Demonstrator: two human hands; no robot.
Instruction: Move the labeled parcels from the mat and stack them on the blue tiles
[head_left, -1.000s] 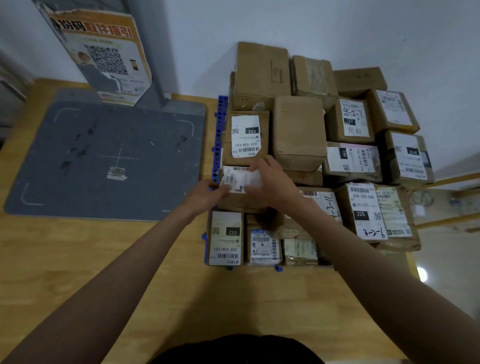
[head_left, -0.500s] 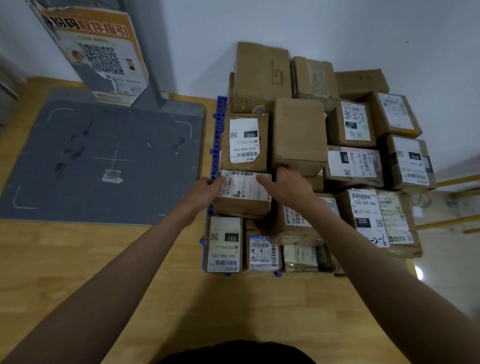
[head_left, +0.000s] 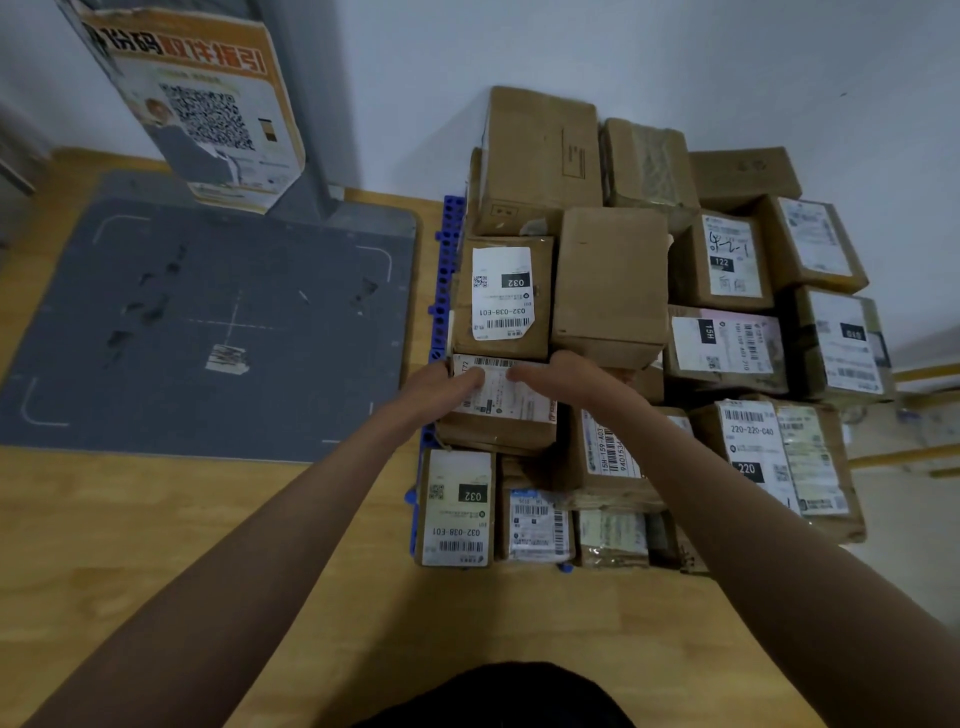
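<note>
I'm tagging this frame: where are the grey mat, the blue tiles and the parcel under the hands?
grey mat (head_left: 156, 312): head view, bare centre-left surface.
blue tiles (head_left: 449, 244): head view, exposed left edge strip.
parcel (head_left: 501, 400): head view, white label on top.

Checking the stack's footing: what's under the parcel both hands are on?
The parcel sits on a brown box. Blue tiles show at the stack's left edge; whatever lies deeper is covered.

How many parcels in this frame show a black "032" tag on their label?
2. One brown cardboard parcel sits at the stack's left edge, just beyond both hands; the other brown cardboard parcel is at the near-left corner. Further ones may be hidden beneath.
</note>
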